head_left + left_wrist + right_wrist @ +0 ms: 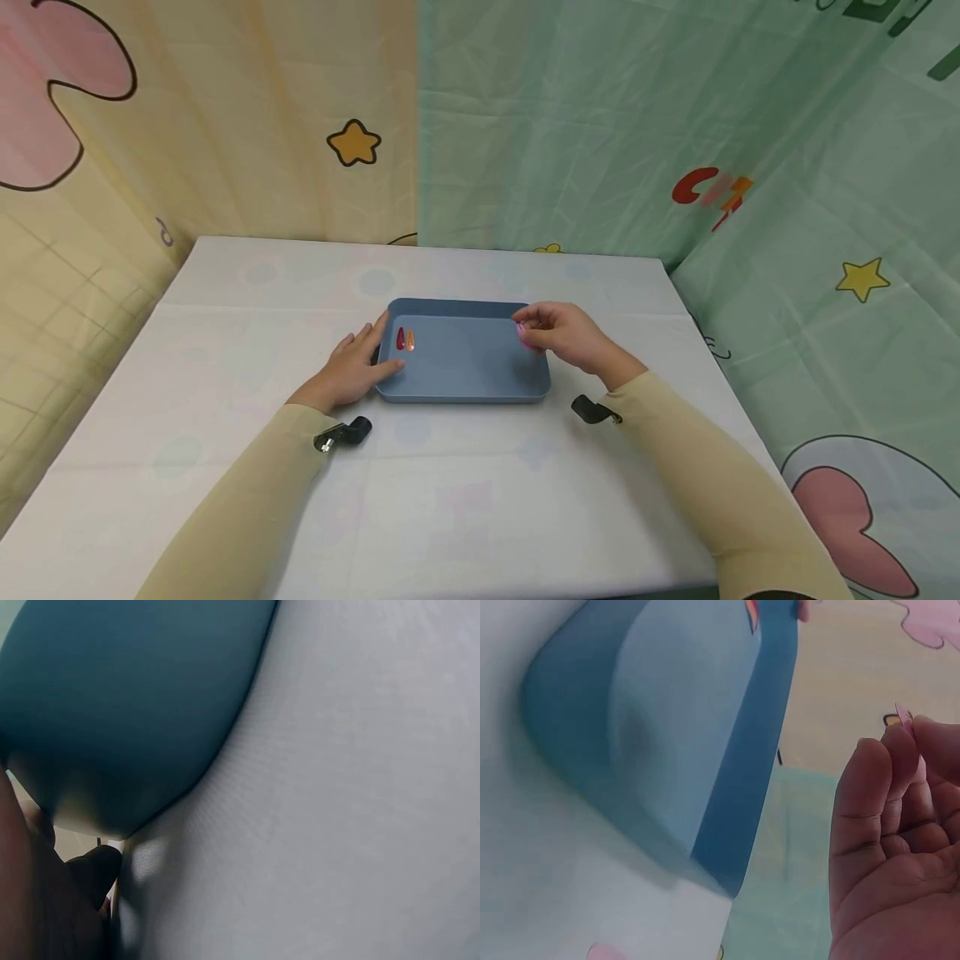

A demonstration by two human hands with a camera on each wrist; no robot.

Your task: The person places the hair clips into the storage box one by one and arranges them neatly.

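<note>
A blue rectangular tray (pixel 465 358) lies on the table. Inside it near the left end, a red hair clip (pixel 401 339) and an orange hair clip (pixel 410 340) sit side by side. My left hand (pixel 347 372) rests against the tray's left edge with fingers spread, the thumb over the near left corner. Above the tray's right end, my right hand (pixel 568 336) pinches a small pink hair clip (pixel 904 717) between thumb and fingertips. Most of the pink clip is hidden by the fingers. In the left wrist view, the tray's outer wall (pixel 142 697) fills the upper left.
A white cloth with faint prints covers the table (pixel 465 500). Printed curtains (pixel 600 125) hang behind and at both sides. A small black wrist camera (pixel 352 431) is strapped to the left sleeve, and another camera (pixel 591 409) to the right.
</note>
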